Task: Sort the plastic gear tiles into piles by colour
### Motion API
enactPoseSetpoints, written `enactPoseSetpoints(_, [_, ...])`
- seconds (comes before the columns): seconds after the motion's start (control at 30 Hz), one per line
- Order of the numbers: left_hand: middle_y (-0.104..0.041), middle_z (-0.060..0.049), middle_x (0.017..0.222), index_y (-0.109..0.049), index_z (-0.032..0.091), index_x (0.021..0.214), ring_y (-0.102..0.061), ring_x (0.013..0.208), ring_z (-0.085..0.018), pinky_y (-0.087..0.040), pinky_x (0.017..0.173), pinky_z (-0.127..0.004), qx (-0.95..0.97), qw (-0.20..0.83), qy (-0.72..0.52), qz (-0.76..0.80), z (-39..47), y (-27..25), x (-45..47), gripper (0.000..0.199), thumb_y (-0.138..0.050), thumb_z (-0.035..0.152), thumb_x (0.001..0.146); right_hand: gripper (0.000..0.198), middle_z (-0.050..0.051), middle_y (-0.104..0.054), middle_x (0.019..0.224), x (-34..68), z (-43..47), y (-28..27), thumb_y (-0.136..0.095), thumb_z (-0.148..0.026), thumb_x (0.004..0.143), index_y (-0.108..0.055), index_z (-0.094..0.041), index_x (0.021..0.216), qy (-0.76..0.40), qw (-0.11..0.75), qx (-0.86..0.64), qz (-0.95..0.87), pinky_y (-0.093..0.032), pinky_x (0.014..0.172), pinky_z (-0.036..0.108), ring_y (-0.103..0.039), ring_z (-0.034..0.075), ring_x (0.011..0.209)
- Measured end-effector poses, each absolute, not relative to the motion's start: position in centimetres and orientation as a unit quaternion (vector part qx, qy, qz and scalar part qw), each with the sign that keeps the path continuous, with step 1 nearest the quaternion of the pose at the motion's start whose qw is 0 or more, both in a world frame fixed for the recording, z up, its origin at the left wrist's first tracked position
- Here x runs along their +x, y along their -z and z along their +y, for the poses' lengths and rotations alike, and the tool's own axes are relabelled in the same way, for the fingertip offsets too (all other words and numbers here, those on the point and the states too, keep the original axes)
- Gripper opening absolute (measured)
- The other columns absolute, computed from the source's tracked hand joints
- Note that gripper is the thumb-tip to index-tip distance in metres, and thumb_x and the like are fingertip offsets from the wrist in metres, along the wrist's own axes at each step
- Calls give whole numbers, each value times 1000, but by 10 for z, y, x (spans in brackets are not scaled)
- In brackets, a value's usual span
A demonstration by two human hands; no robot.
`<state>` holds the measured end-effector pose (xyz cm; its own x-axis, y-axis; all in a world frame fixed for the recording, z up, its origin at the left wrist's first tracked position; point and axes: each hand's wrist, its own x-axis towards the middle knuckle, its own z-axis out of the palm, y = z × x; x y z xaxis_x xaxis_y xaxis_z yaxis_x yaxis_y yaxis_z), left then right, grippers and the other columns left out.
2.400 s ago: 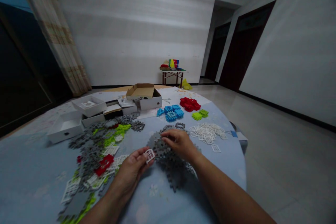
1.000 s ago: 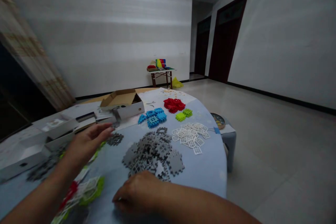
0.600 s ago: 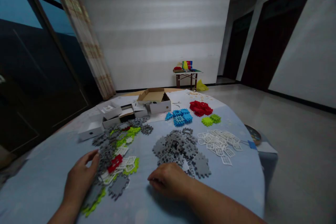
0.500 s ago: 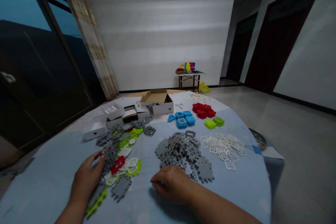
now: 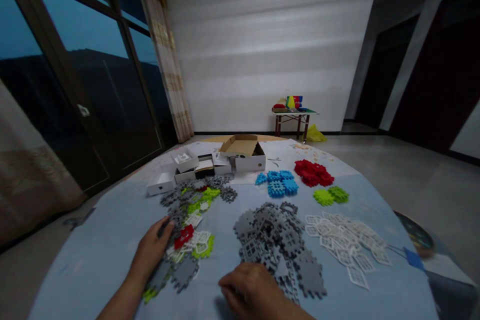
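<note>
My left hand (image 5: 153, 246) lies at the left edge of a mixed pile of plastic interlocking pieces, thumb and fingers apart, with a dark patch between them that I cannot make out. In that pile are dark grey pieces (image 5: 185, 271), lime green pieces (image 5: 205, 247), a red piece (image 5: 184, 236) and white lattice panels (image 5: 201, 240). Above the cloth, just in front of the heap of grey toothed pieces (image 5: 270, 232), my right hand (image 5: 253, 287) is closed with its fingers curled together. Anything inside it is hidden.
Blue pieces (image 5: 277, 186), red pieces (image 5: 313, 174), lime pieces (image 5: 332, 196) and white lattice panels (image 5: 348, 240) form separate groups on the right. White boxes (image 5: 249, 162) stand at the table's far side. A stool (image 5: 450, 285) adjoins the right edge.
The camera view has turned left and tilted up, so the table contents appear shifted right and lower. Both hands keep nearly the same places beside the piles; the right stays closed.
</note>
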<state>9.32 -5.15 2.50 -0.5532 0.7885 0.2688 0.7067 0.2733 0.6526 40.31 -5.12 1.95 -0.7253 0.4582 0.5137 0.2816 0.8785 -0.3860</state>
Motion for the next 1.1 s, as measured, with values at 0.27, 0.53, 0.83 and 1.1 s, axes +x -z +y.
enactPoseSetpoints(0.27, [-59,-13,119,-55,13,114,-54,110,-25,-42,96,-38,562,-42,-279,777,2,-71,101,61,-30,56,79,9,-2,-64,55,406,-40,-25,-53,-21,76,-63,-22,75,-84,455,-176,-869,-39,46,20,-58,12,49])
enactPoseSetpoints(0.53, [-55,-11,125,-54,17,119,-47,118,-25,-35,101,-36,712,-10,-121,692,145,-85,146,54,-41,47,76,17,4,-68,83,461,-2,-58,-49,-19,86,-62,-21,97,-86,499,-388,-770,-50,70,24,-64,14,76])
enactPoseSetpoints(0.83, [-46,-16,133,-48,24,127,-40,120,-40,-33,91,-62,719,22,8,695,192,-55,170,81,-46,71,61,17,2,-68,82,469,12,-51,-49,-19,86,-61,-21,98,-42,470,-394,-789,-52,66,23,-65,14,73])
enactPoseSetpoints(1.1, [-48,-12,132,-51,27,124,-38,122,-36,-29,96,-60,744,26,47,666,128,-65,159,74,-45,69,63,17,4,-68,83,467,6,-52,-48,-20,87,-62,-21,98,-63,454,-389,-799,-53,69,25,-64,15,76])
